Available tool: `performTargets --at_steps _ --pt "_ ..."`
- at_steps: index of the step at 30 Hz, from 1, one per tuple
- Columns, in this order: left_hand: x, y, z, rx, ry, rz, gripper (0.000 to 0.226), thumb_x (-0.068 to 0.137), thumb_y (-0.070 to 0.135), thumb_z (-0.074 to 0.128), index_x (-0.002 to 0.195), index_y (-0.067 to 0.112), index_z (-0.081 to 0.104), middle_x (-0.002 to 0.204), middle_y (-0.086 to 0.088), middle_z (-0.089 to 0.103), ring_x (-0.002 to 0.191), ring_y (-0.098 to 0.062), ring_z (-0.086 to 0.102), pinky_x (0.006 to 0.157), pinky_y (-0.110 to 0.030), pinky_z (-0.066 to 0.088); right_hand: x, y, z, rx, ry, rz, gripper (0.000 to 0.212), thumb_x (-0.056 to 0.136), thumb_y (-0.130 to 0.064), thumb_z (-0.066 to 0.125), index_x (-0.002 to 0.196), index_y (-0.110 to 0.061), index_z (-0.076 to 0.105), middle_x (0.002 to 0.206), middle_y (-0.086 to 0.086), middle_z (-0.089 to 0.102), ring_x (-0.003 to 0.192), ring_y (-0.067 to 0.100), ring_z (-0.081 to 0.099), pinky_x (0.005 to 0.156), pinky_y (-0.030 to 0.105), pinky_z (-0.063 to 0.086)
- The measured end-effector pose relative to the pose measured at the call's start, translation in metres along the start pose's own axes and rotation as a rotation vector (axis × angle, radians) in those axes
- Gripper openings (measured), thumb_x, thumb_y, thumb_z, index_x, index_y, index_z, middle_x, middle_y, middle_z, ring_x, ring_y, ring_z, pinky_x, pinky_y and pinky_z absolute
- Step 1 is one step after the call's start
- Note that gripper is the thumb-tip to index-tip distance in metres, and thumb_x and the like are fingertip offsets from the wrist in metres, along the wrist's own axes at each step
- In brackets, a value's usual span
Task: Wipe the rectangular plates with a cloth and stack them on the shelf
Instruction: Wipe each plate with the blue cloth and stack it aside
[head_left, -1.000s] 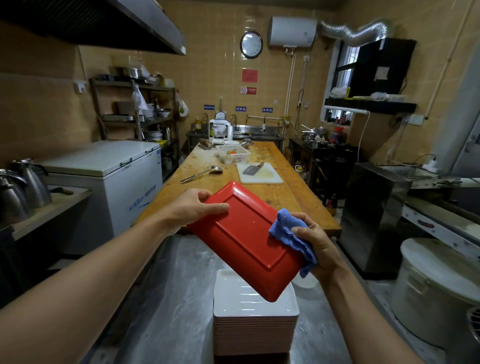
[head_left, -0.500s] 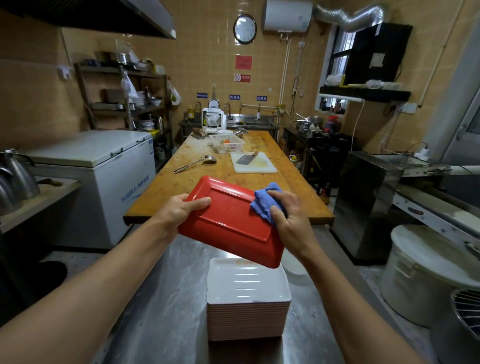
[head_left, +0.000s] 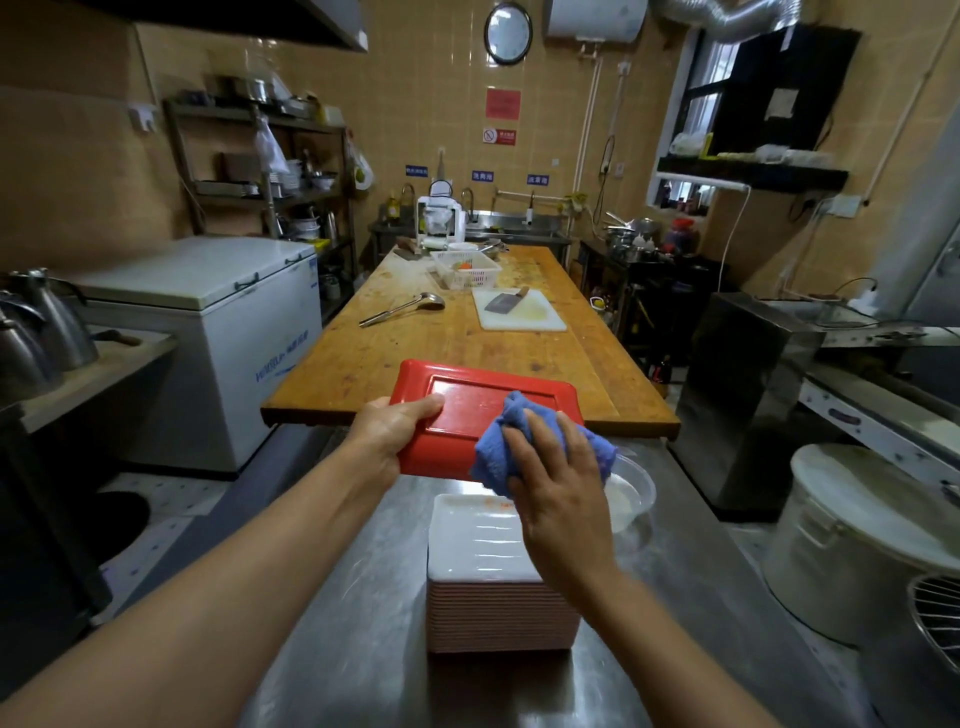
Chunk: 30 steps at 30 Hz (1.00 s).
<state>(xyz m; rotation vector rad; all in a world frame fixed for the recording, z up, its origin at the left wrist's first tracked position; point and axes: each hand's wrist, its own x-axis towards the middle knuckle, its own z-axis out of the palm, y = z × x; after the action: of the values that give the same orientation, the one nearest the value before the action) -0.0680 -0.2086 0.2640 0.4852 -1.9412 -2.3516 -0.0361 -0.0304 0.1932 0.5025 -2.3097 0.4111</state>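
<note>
Plate: red plate held in the air above the near plate stack
Grip: left hand grasps its left edge; right hand presses the cloth on it with flat fingers
Risk: hard rubbing may twist the plate loose; it would drop on the stack

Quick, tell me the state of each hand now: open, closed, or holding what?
Left hand: grips the red plate by its left edge.
Right hand: fingers straight, pressing the blue cloth on the plate.

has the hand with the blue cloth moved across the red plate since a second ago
Yes. The right hand with the blue cloth has slid from the red plate's right edge onto its face.
</note>
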Motion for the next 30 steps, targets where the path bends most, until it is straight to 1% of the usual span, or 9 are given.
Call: performTargets --at_steps 4,8,11,13,16,20,24,26,30 --pt "-0.010 -0.009 0.009 -0.072 0.008 -0.017 0.013 0.081 0.012 0.071 0.086 0.003 0.063 0.078 -0.013 0.063 0.060 -0.021 0.063 0.062 -0.029 0.053 0.009 -0.043 0.005 -0.029 -0.034 -0.057 0.047 0.085 -0.031 0.047 0.132 -0.022 0.048 0.140 0.004 0.046 0.130 0.035 0.039 0.109 0.048 0.025" --pt "-0.011 -0.009 -0.003 -0.070 0.053 -0.026 0.023 0.079 0.024 0.073 0.088 0.005 0.063 0.091 -0.017 0.067 0.080 -0.030 0.065 0.077 -0.040 0.054 0.016 -0.057 0.006 -0.007 -0.077 -0.056 0.047 0.088 -0.038 0.043 0.133 -0.024 0.046 0.143 0.001 0.043 0.135 0.029 0.032 0.112 0.043 0.018" --pt "-0.015 -0.008 -0.012 -0.061 0.054 0.035 0.025 0.081 0.019 0.071 0.100 0.006 0.063 0.085 -0.014 0.066 0.070 -0.025 0.064 0.063 -0.033 0.056 0.032 -0.048 -0.001 0.037 -0.162 0.004 0.054 0.090 -0.048 0.027 0.138 -0.029 0.041 0.151 -0.004 0.033 0.141 0.026 0.023 0.113 0.042 0.010" --pt "-0.020 -0.006 -0.015 -0.096 0.037 0.064 0.019 0.082 0.013 0.069 0.099 0.009 0.063 0.078 -0.010 0.065 0.061 -0.020 0.062 0.052 -0.027 0.054 0.050 -0.045 -0.005 0.070 -0.254 0.028 0.063 0.088 -0.053 0.013 0.144 -0.032 0.032 0.156 -0.007 0.021 0.145 0.023 0.010 0.114 0.043 0.002" --pt "-0.027 -0.004 -0.020 -0.120 0.040 0.115 0.015 0.082 0.009 0.068 0.096 0.010 0.063 0.073 -0.008 0.066 0.052 -0.014 0.063 0.049 -0.023 0.053 0.070 -0.047 -0.004 0.080 -0.354 0.035 0.061 0.088 -0.051 0.014 0.147 -0.037 0.021 0.157 -0.009 0.013 0.145 0.019 0.001 0.116 0.044 -0.004" --pt "-0.034 -0.005 -0.030 -0.103 0.036 0.145 0.012 0.082 0.003 0.066 0.092 0.010 0.063 0.073 -0.007 0.065 0.061 -0.018 0.061 0.052 -0.025 0.053 0.072 -0.024 0.002 0.098 -0.294 0.190 0.057 0.089 -0.050 0.021 0.142 -0.033 0.034 0.150 -0.004 0.027 0.139 0.023 0.017 0.114 0.041 0.010" --pt "-0.034 -0.007 -0.042 -0.112 0.064 0.152 0.014 0.081 0.005 0.069 0.088 0.015 0.062 0.081 -0.009 0.066 0.069 -0.021 0.063 0.048 -0.023 0.055 0.063 -0.008 0.012 0.460 -0.248 0.376 0.043 0.098 -0.031 0.036 0.140 -0.023 0.038 0.149 0.005 0.025 0.133 0.023 0.029 0.105 0.028 0.024" --pt "-0.032 -0.006 -0.045 -0.133 0.089 0.164 0.015 0.081 0.005 0.068 0.087 0.016 0.061 0.081 -0.008 0.066 0.069 -0.020 0.063 0.048 -0.022 0.055 0.053 -0.015 0.014 0.493 -0.235 0.397 0.047 0.093 -0.036 0.030 0.133 -0.015 0.044 0.142 0.013 0.033 0.124 0.026 0.038 0.099 0.032 0.032" --pt "-0.028 -0.010 -0.057 -0.152 0.155 0.165 0.016 0.081 0.003 0.068 0.083 0.017 0.059 0.079 -0.007 0.064 0.068 -0.019 0.062 0.054 -0.027 0.055 0.021 -0.040 0.016 0.445 -0.229 0.319 0.055 0.085 -0.034 0.016 0.097 0.004 0.055 0.110 0.026 0.050 0.098 0.039 0.044 0.080 0.047 0.039"
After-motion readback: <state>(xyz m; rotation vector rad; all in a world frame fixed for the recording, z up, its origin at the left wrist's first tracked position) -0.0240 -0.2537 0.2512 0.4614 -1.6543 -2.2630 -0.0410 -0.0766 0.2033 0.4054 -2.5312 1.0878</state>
